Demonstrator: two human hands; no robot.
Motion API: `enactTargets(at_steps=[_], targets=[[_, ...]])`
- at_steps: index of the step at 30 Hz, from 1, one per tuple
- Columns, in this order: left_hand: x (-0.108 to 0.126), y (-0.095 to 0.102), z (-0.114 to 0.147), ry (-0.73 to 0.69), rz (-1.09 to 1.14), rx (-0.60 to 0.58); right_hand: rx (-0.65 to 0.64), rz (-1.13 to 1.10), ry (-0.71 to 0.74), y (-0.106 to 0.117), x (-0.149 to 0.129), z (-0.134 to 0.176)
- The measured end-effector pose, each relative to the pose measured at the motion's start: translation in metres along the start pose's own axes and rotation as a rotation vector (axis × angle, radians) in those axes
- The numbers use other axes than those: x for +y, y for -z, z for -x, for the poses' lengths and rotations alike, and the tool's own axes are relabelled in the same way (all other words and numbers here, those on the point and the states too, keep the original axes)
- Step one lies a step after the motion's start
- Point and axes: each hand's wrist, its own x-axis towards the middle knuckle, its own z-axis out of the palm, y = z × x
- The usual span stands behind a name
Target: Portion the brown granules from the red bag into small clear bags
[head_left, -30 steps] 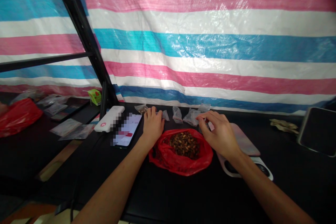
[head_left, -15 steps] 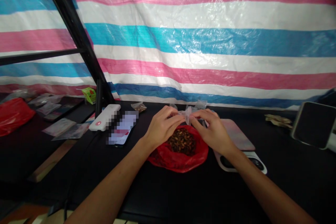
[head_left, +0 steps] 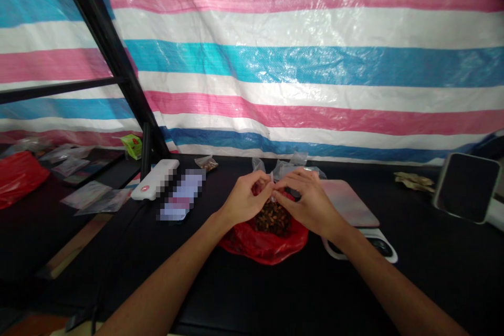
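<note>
My left hand [head_left: 247, 198] and my right hand [head_left: 309, 200] meet fingertip to fingertip, both closed in a pinch on a small clear plastic bag [head_left: 272, 177]. Most of that bag is hidden behind my fingers. Right below them a red plastic bag [head_left: 264, 249] lies with its mouth spread wide. Dried brown bits [head_left: 272, 222] fill it, looking like seeds or chopped herbs. To the right, partly under my right forearm, sits a flat kitchen scale [head_left: 350, 202] with a pinkish top.
Loose clear bags [head_left: 281, 169] lie behind my hands. At left are a phone [head_left: 183, 197], a white power bank [head_left: 156, 178], a small filled bag [head_left: 206, 163], flat clear bags [head_left: 92, 197] and another red bag [head_left: 21, 178]. A dark-screened device [head_left: 468, 187] stands right, near crumpled brown material [head_left: 414, 181].
My hands have drawn closer together and slightly lower, so the small clear bag between them shows less. The camera view has shifted slightly.
</note>
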Motion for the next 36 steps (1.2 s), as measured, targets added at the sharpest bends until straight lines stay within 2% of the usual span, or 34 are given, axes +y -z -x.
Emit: enactTargets(at_steps=[4, 9, 17, 30, 33, 36], targets=[[-0.001, -0.001, -0.001, 0.031, 0.085, -0.016, -0.024, -0.005, -0.002, 0.002, -0.001, 0.0], [0.001, 0.0, 0.0, -0.008, 0.056, -0.033, -0.009, -0.041, -0.054, 0.0, 0.003, -0.001], [0.006, 0.002, -0.002, 0.087, 0.08, -0.042, -0.036, -0.073, -0.015, -0.002, 0.001, 0.0], [0.003, 0.002, -0.003, 0.065, 0.085, -0.069, -0.056, -0.068, -0.058, -0.004, -0.002, 0.0], [-0.002, 0.002, -0.002, 0.003, -0.042, -0.046, -0.046, -0.07, -0.074, -0.004, -0.002, 0.0], [-0.004, 0.004, -0.001, -0.194, -0.301, 0.017, 0.01, -0.007, -0.043, -0.003, -0.001, 0.0]])
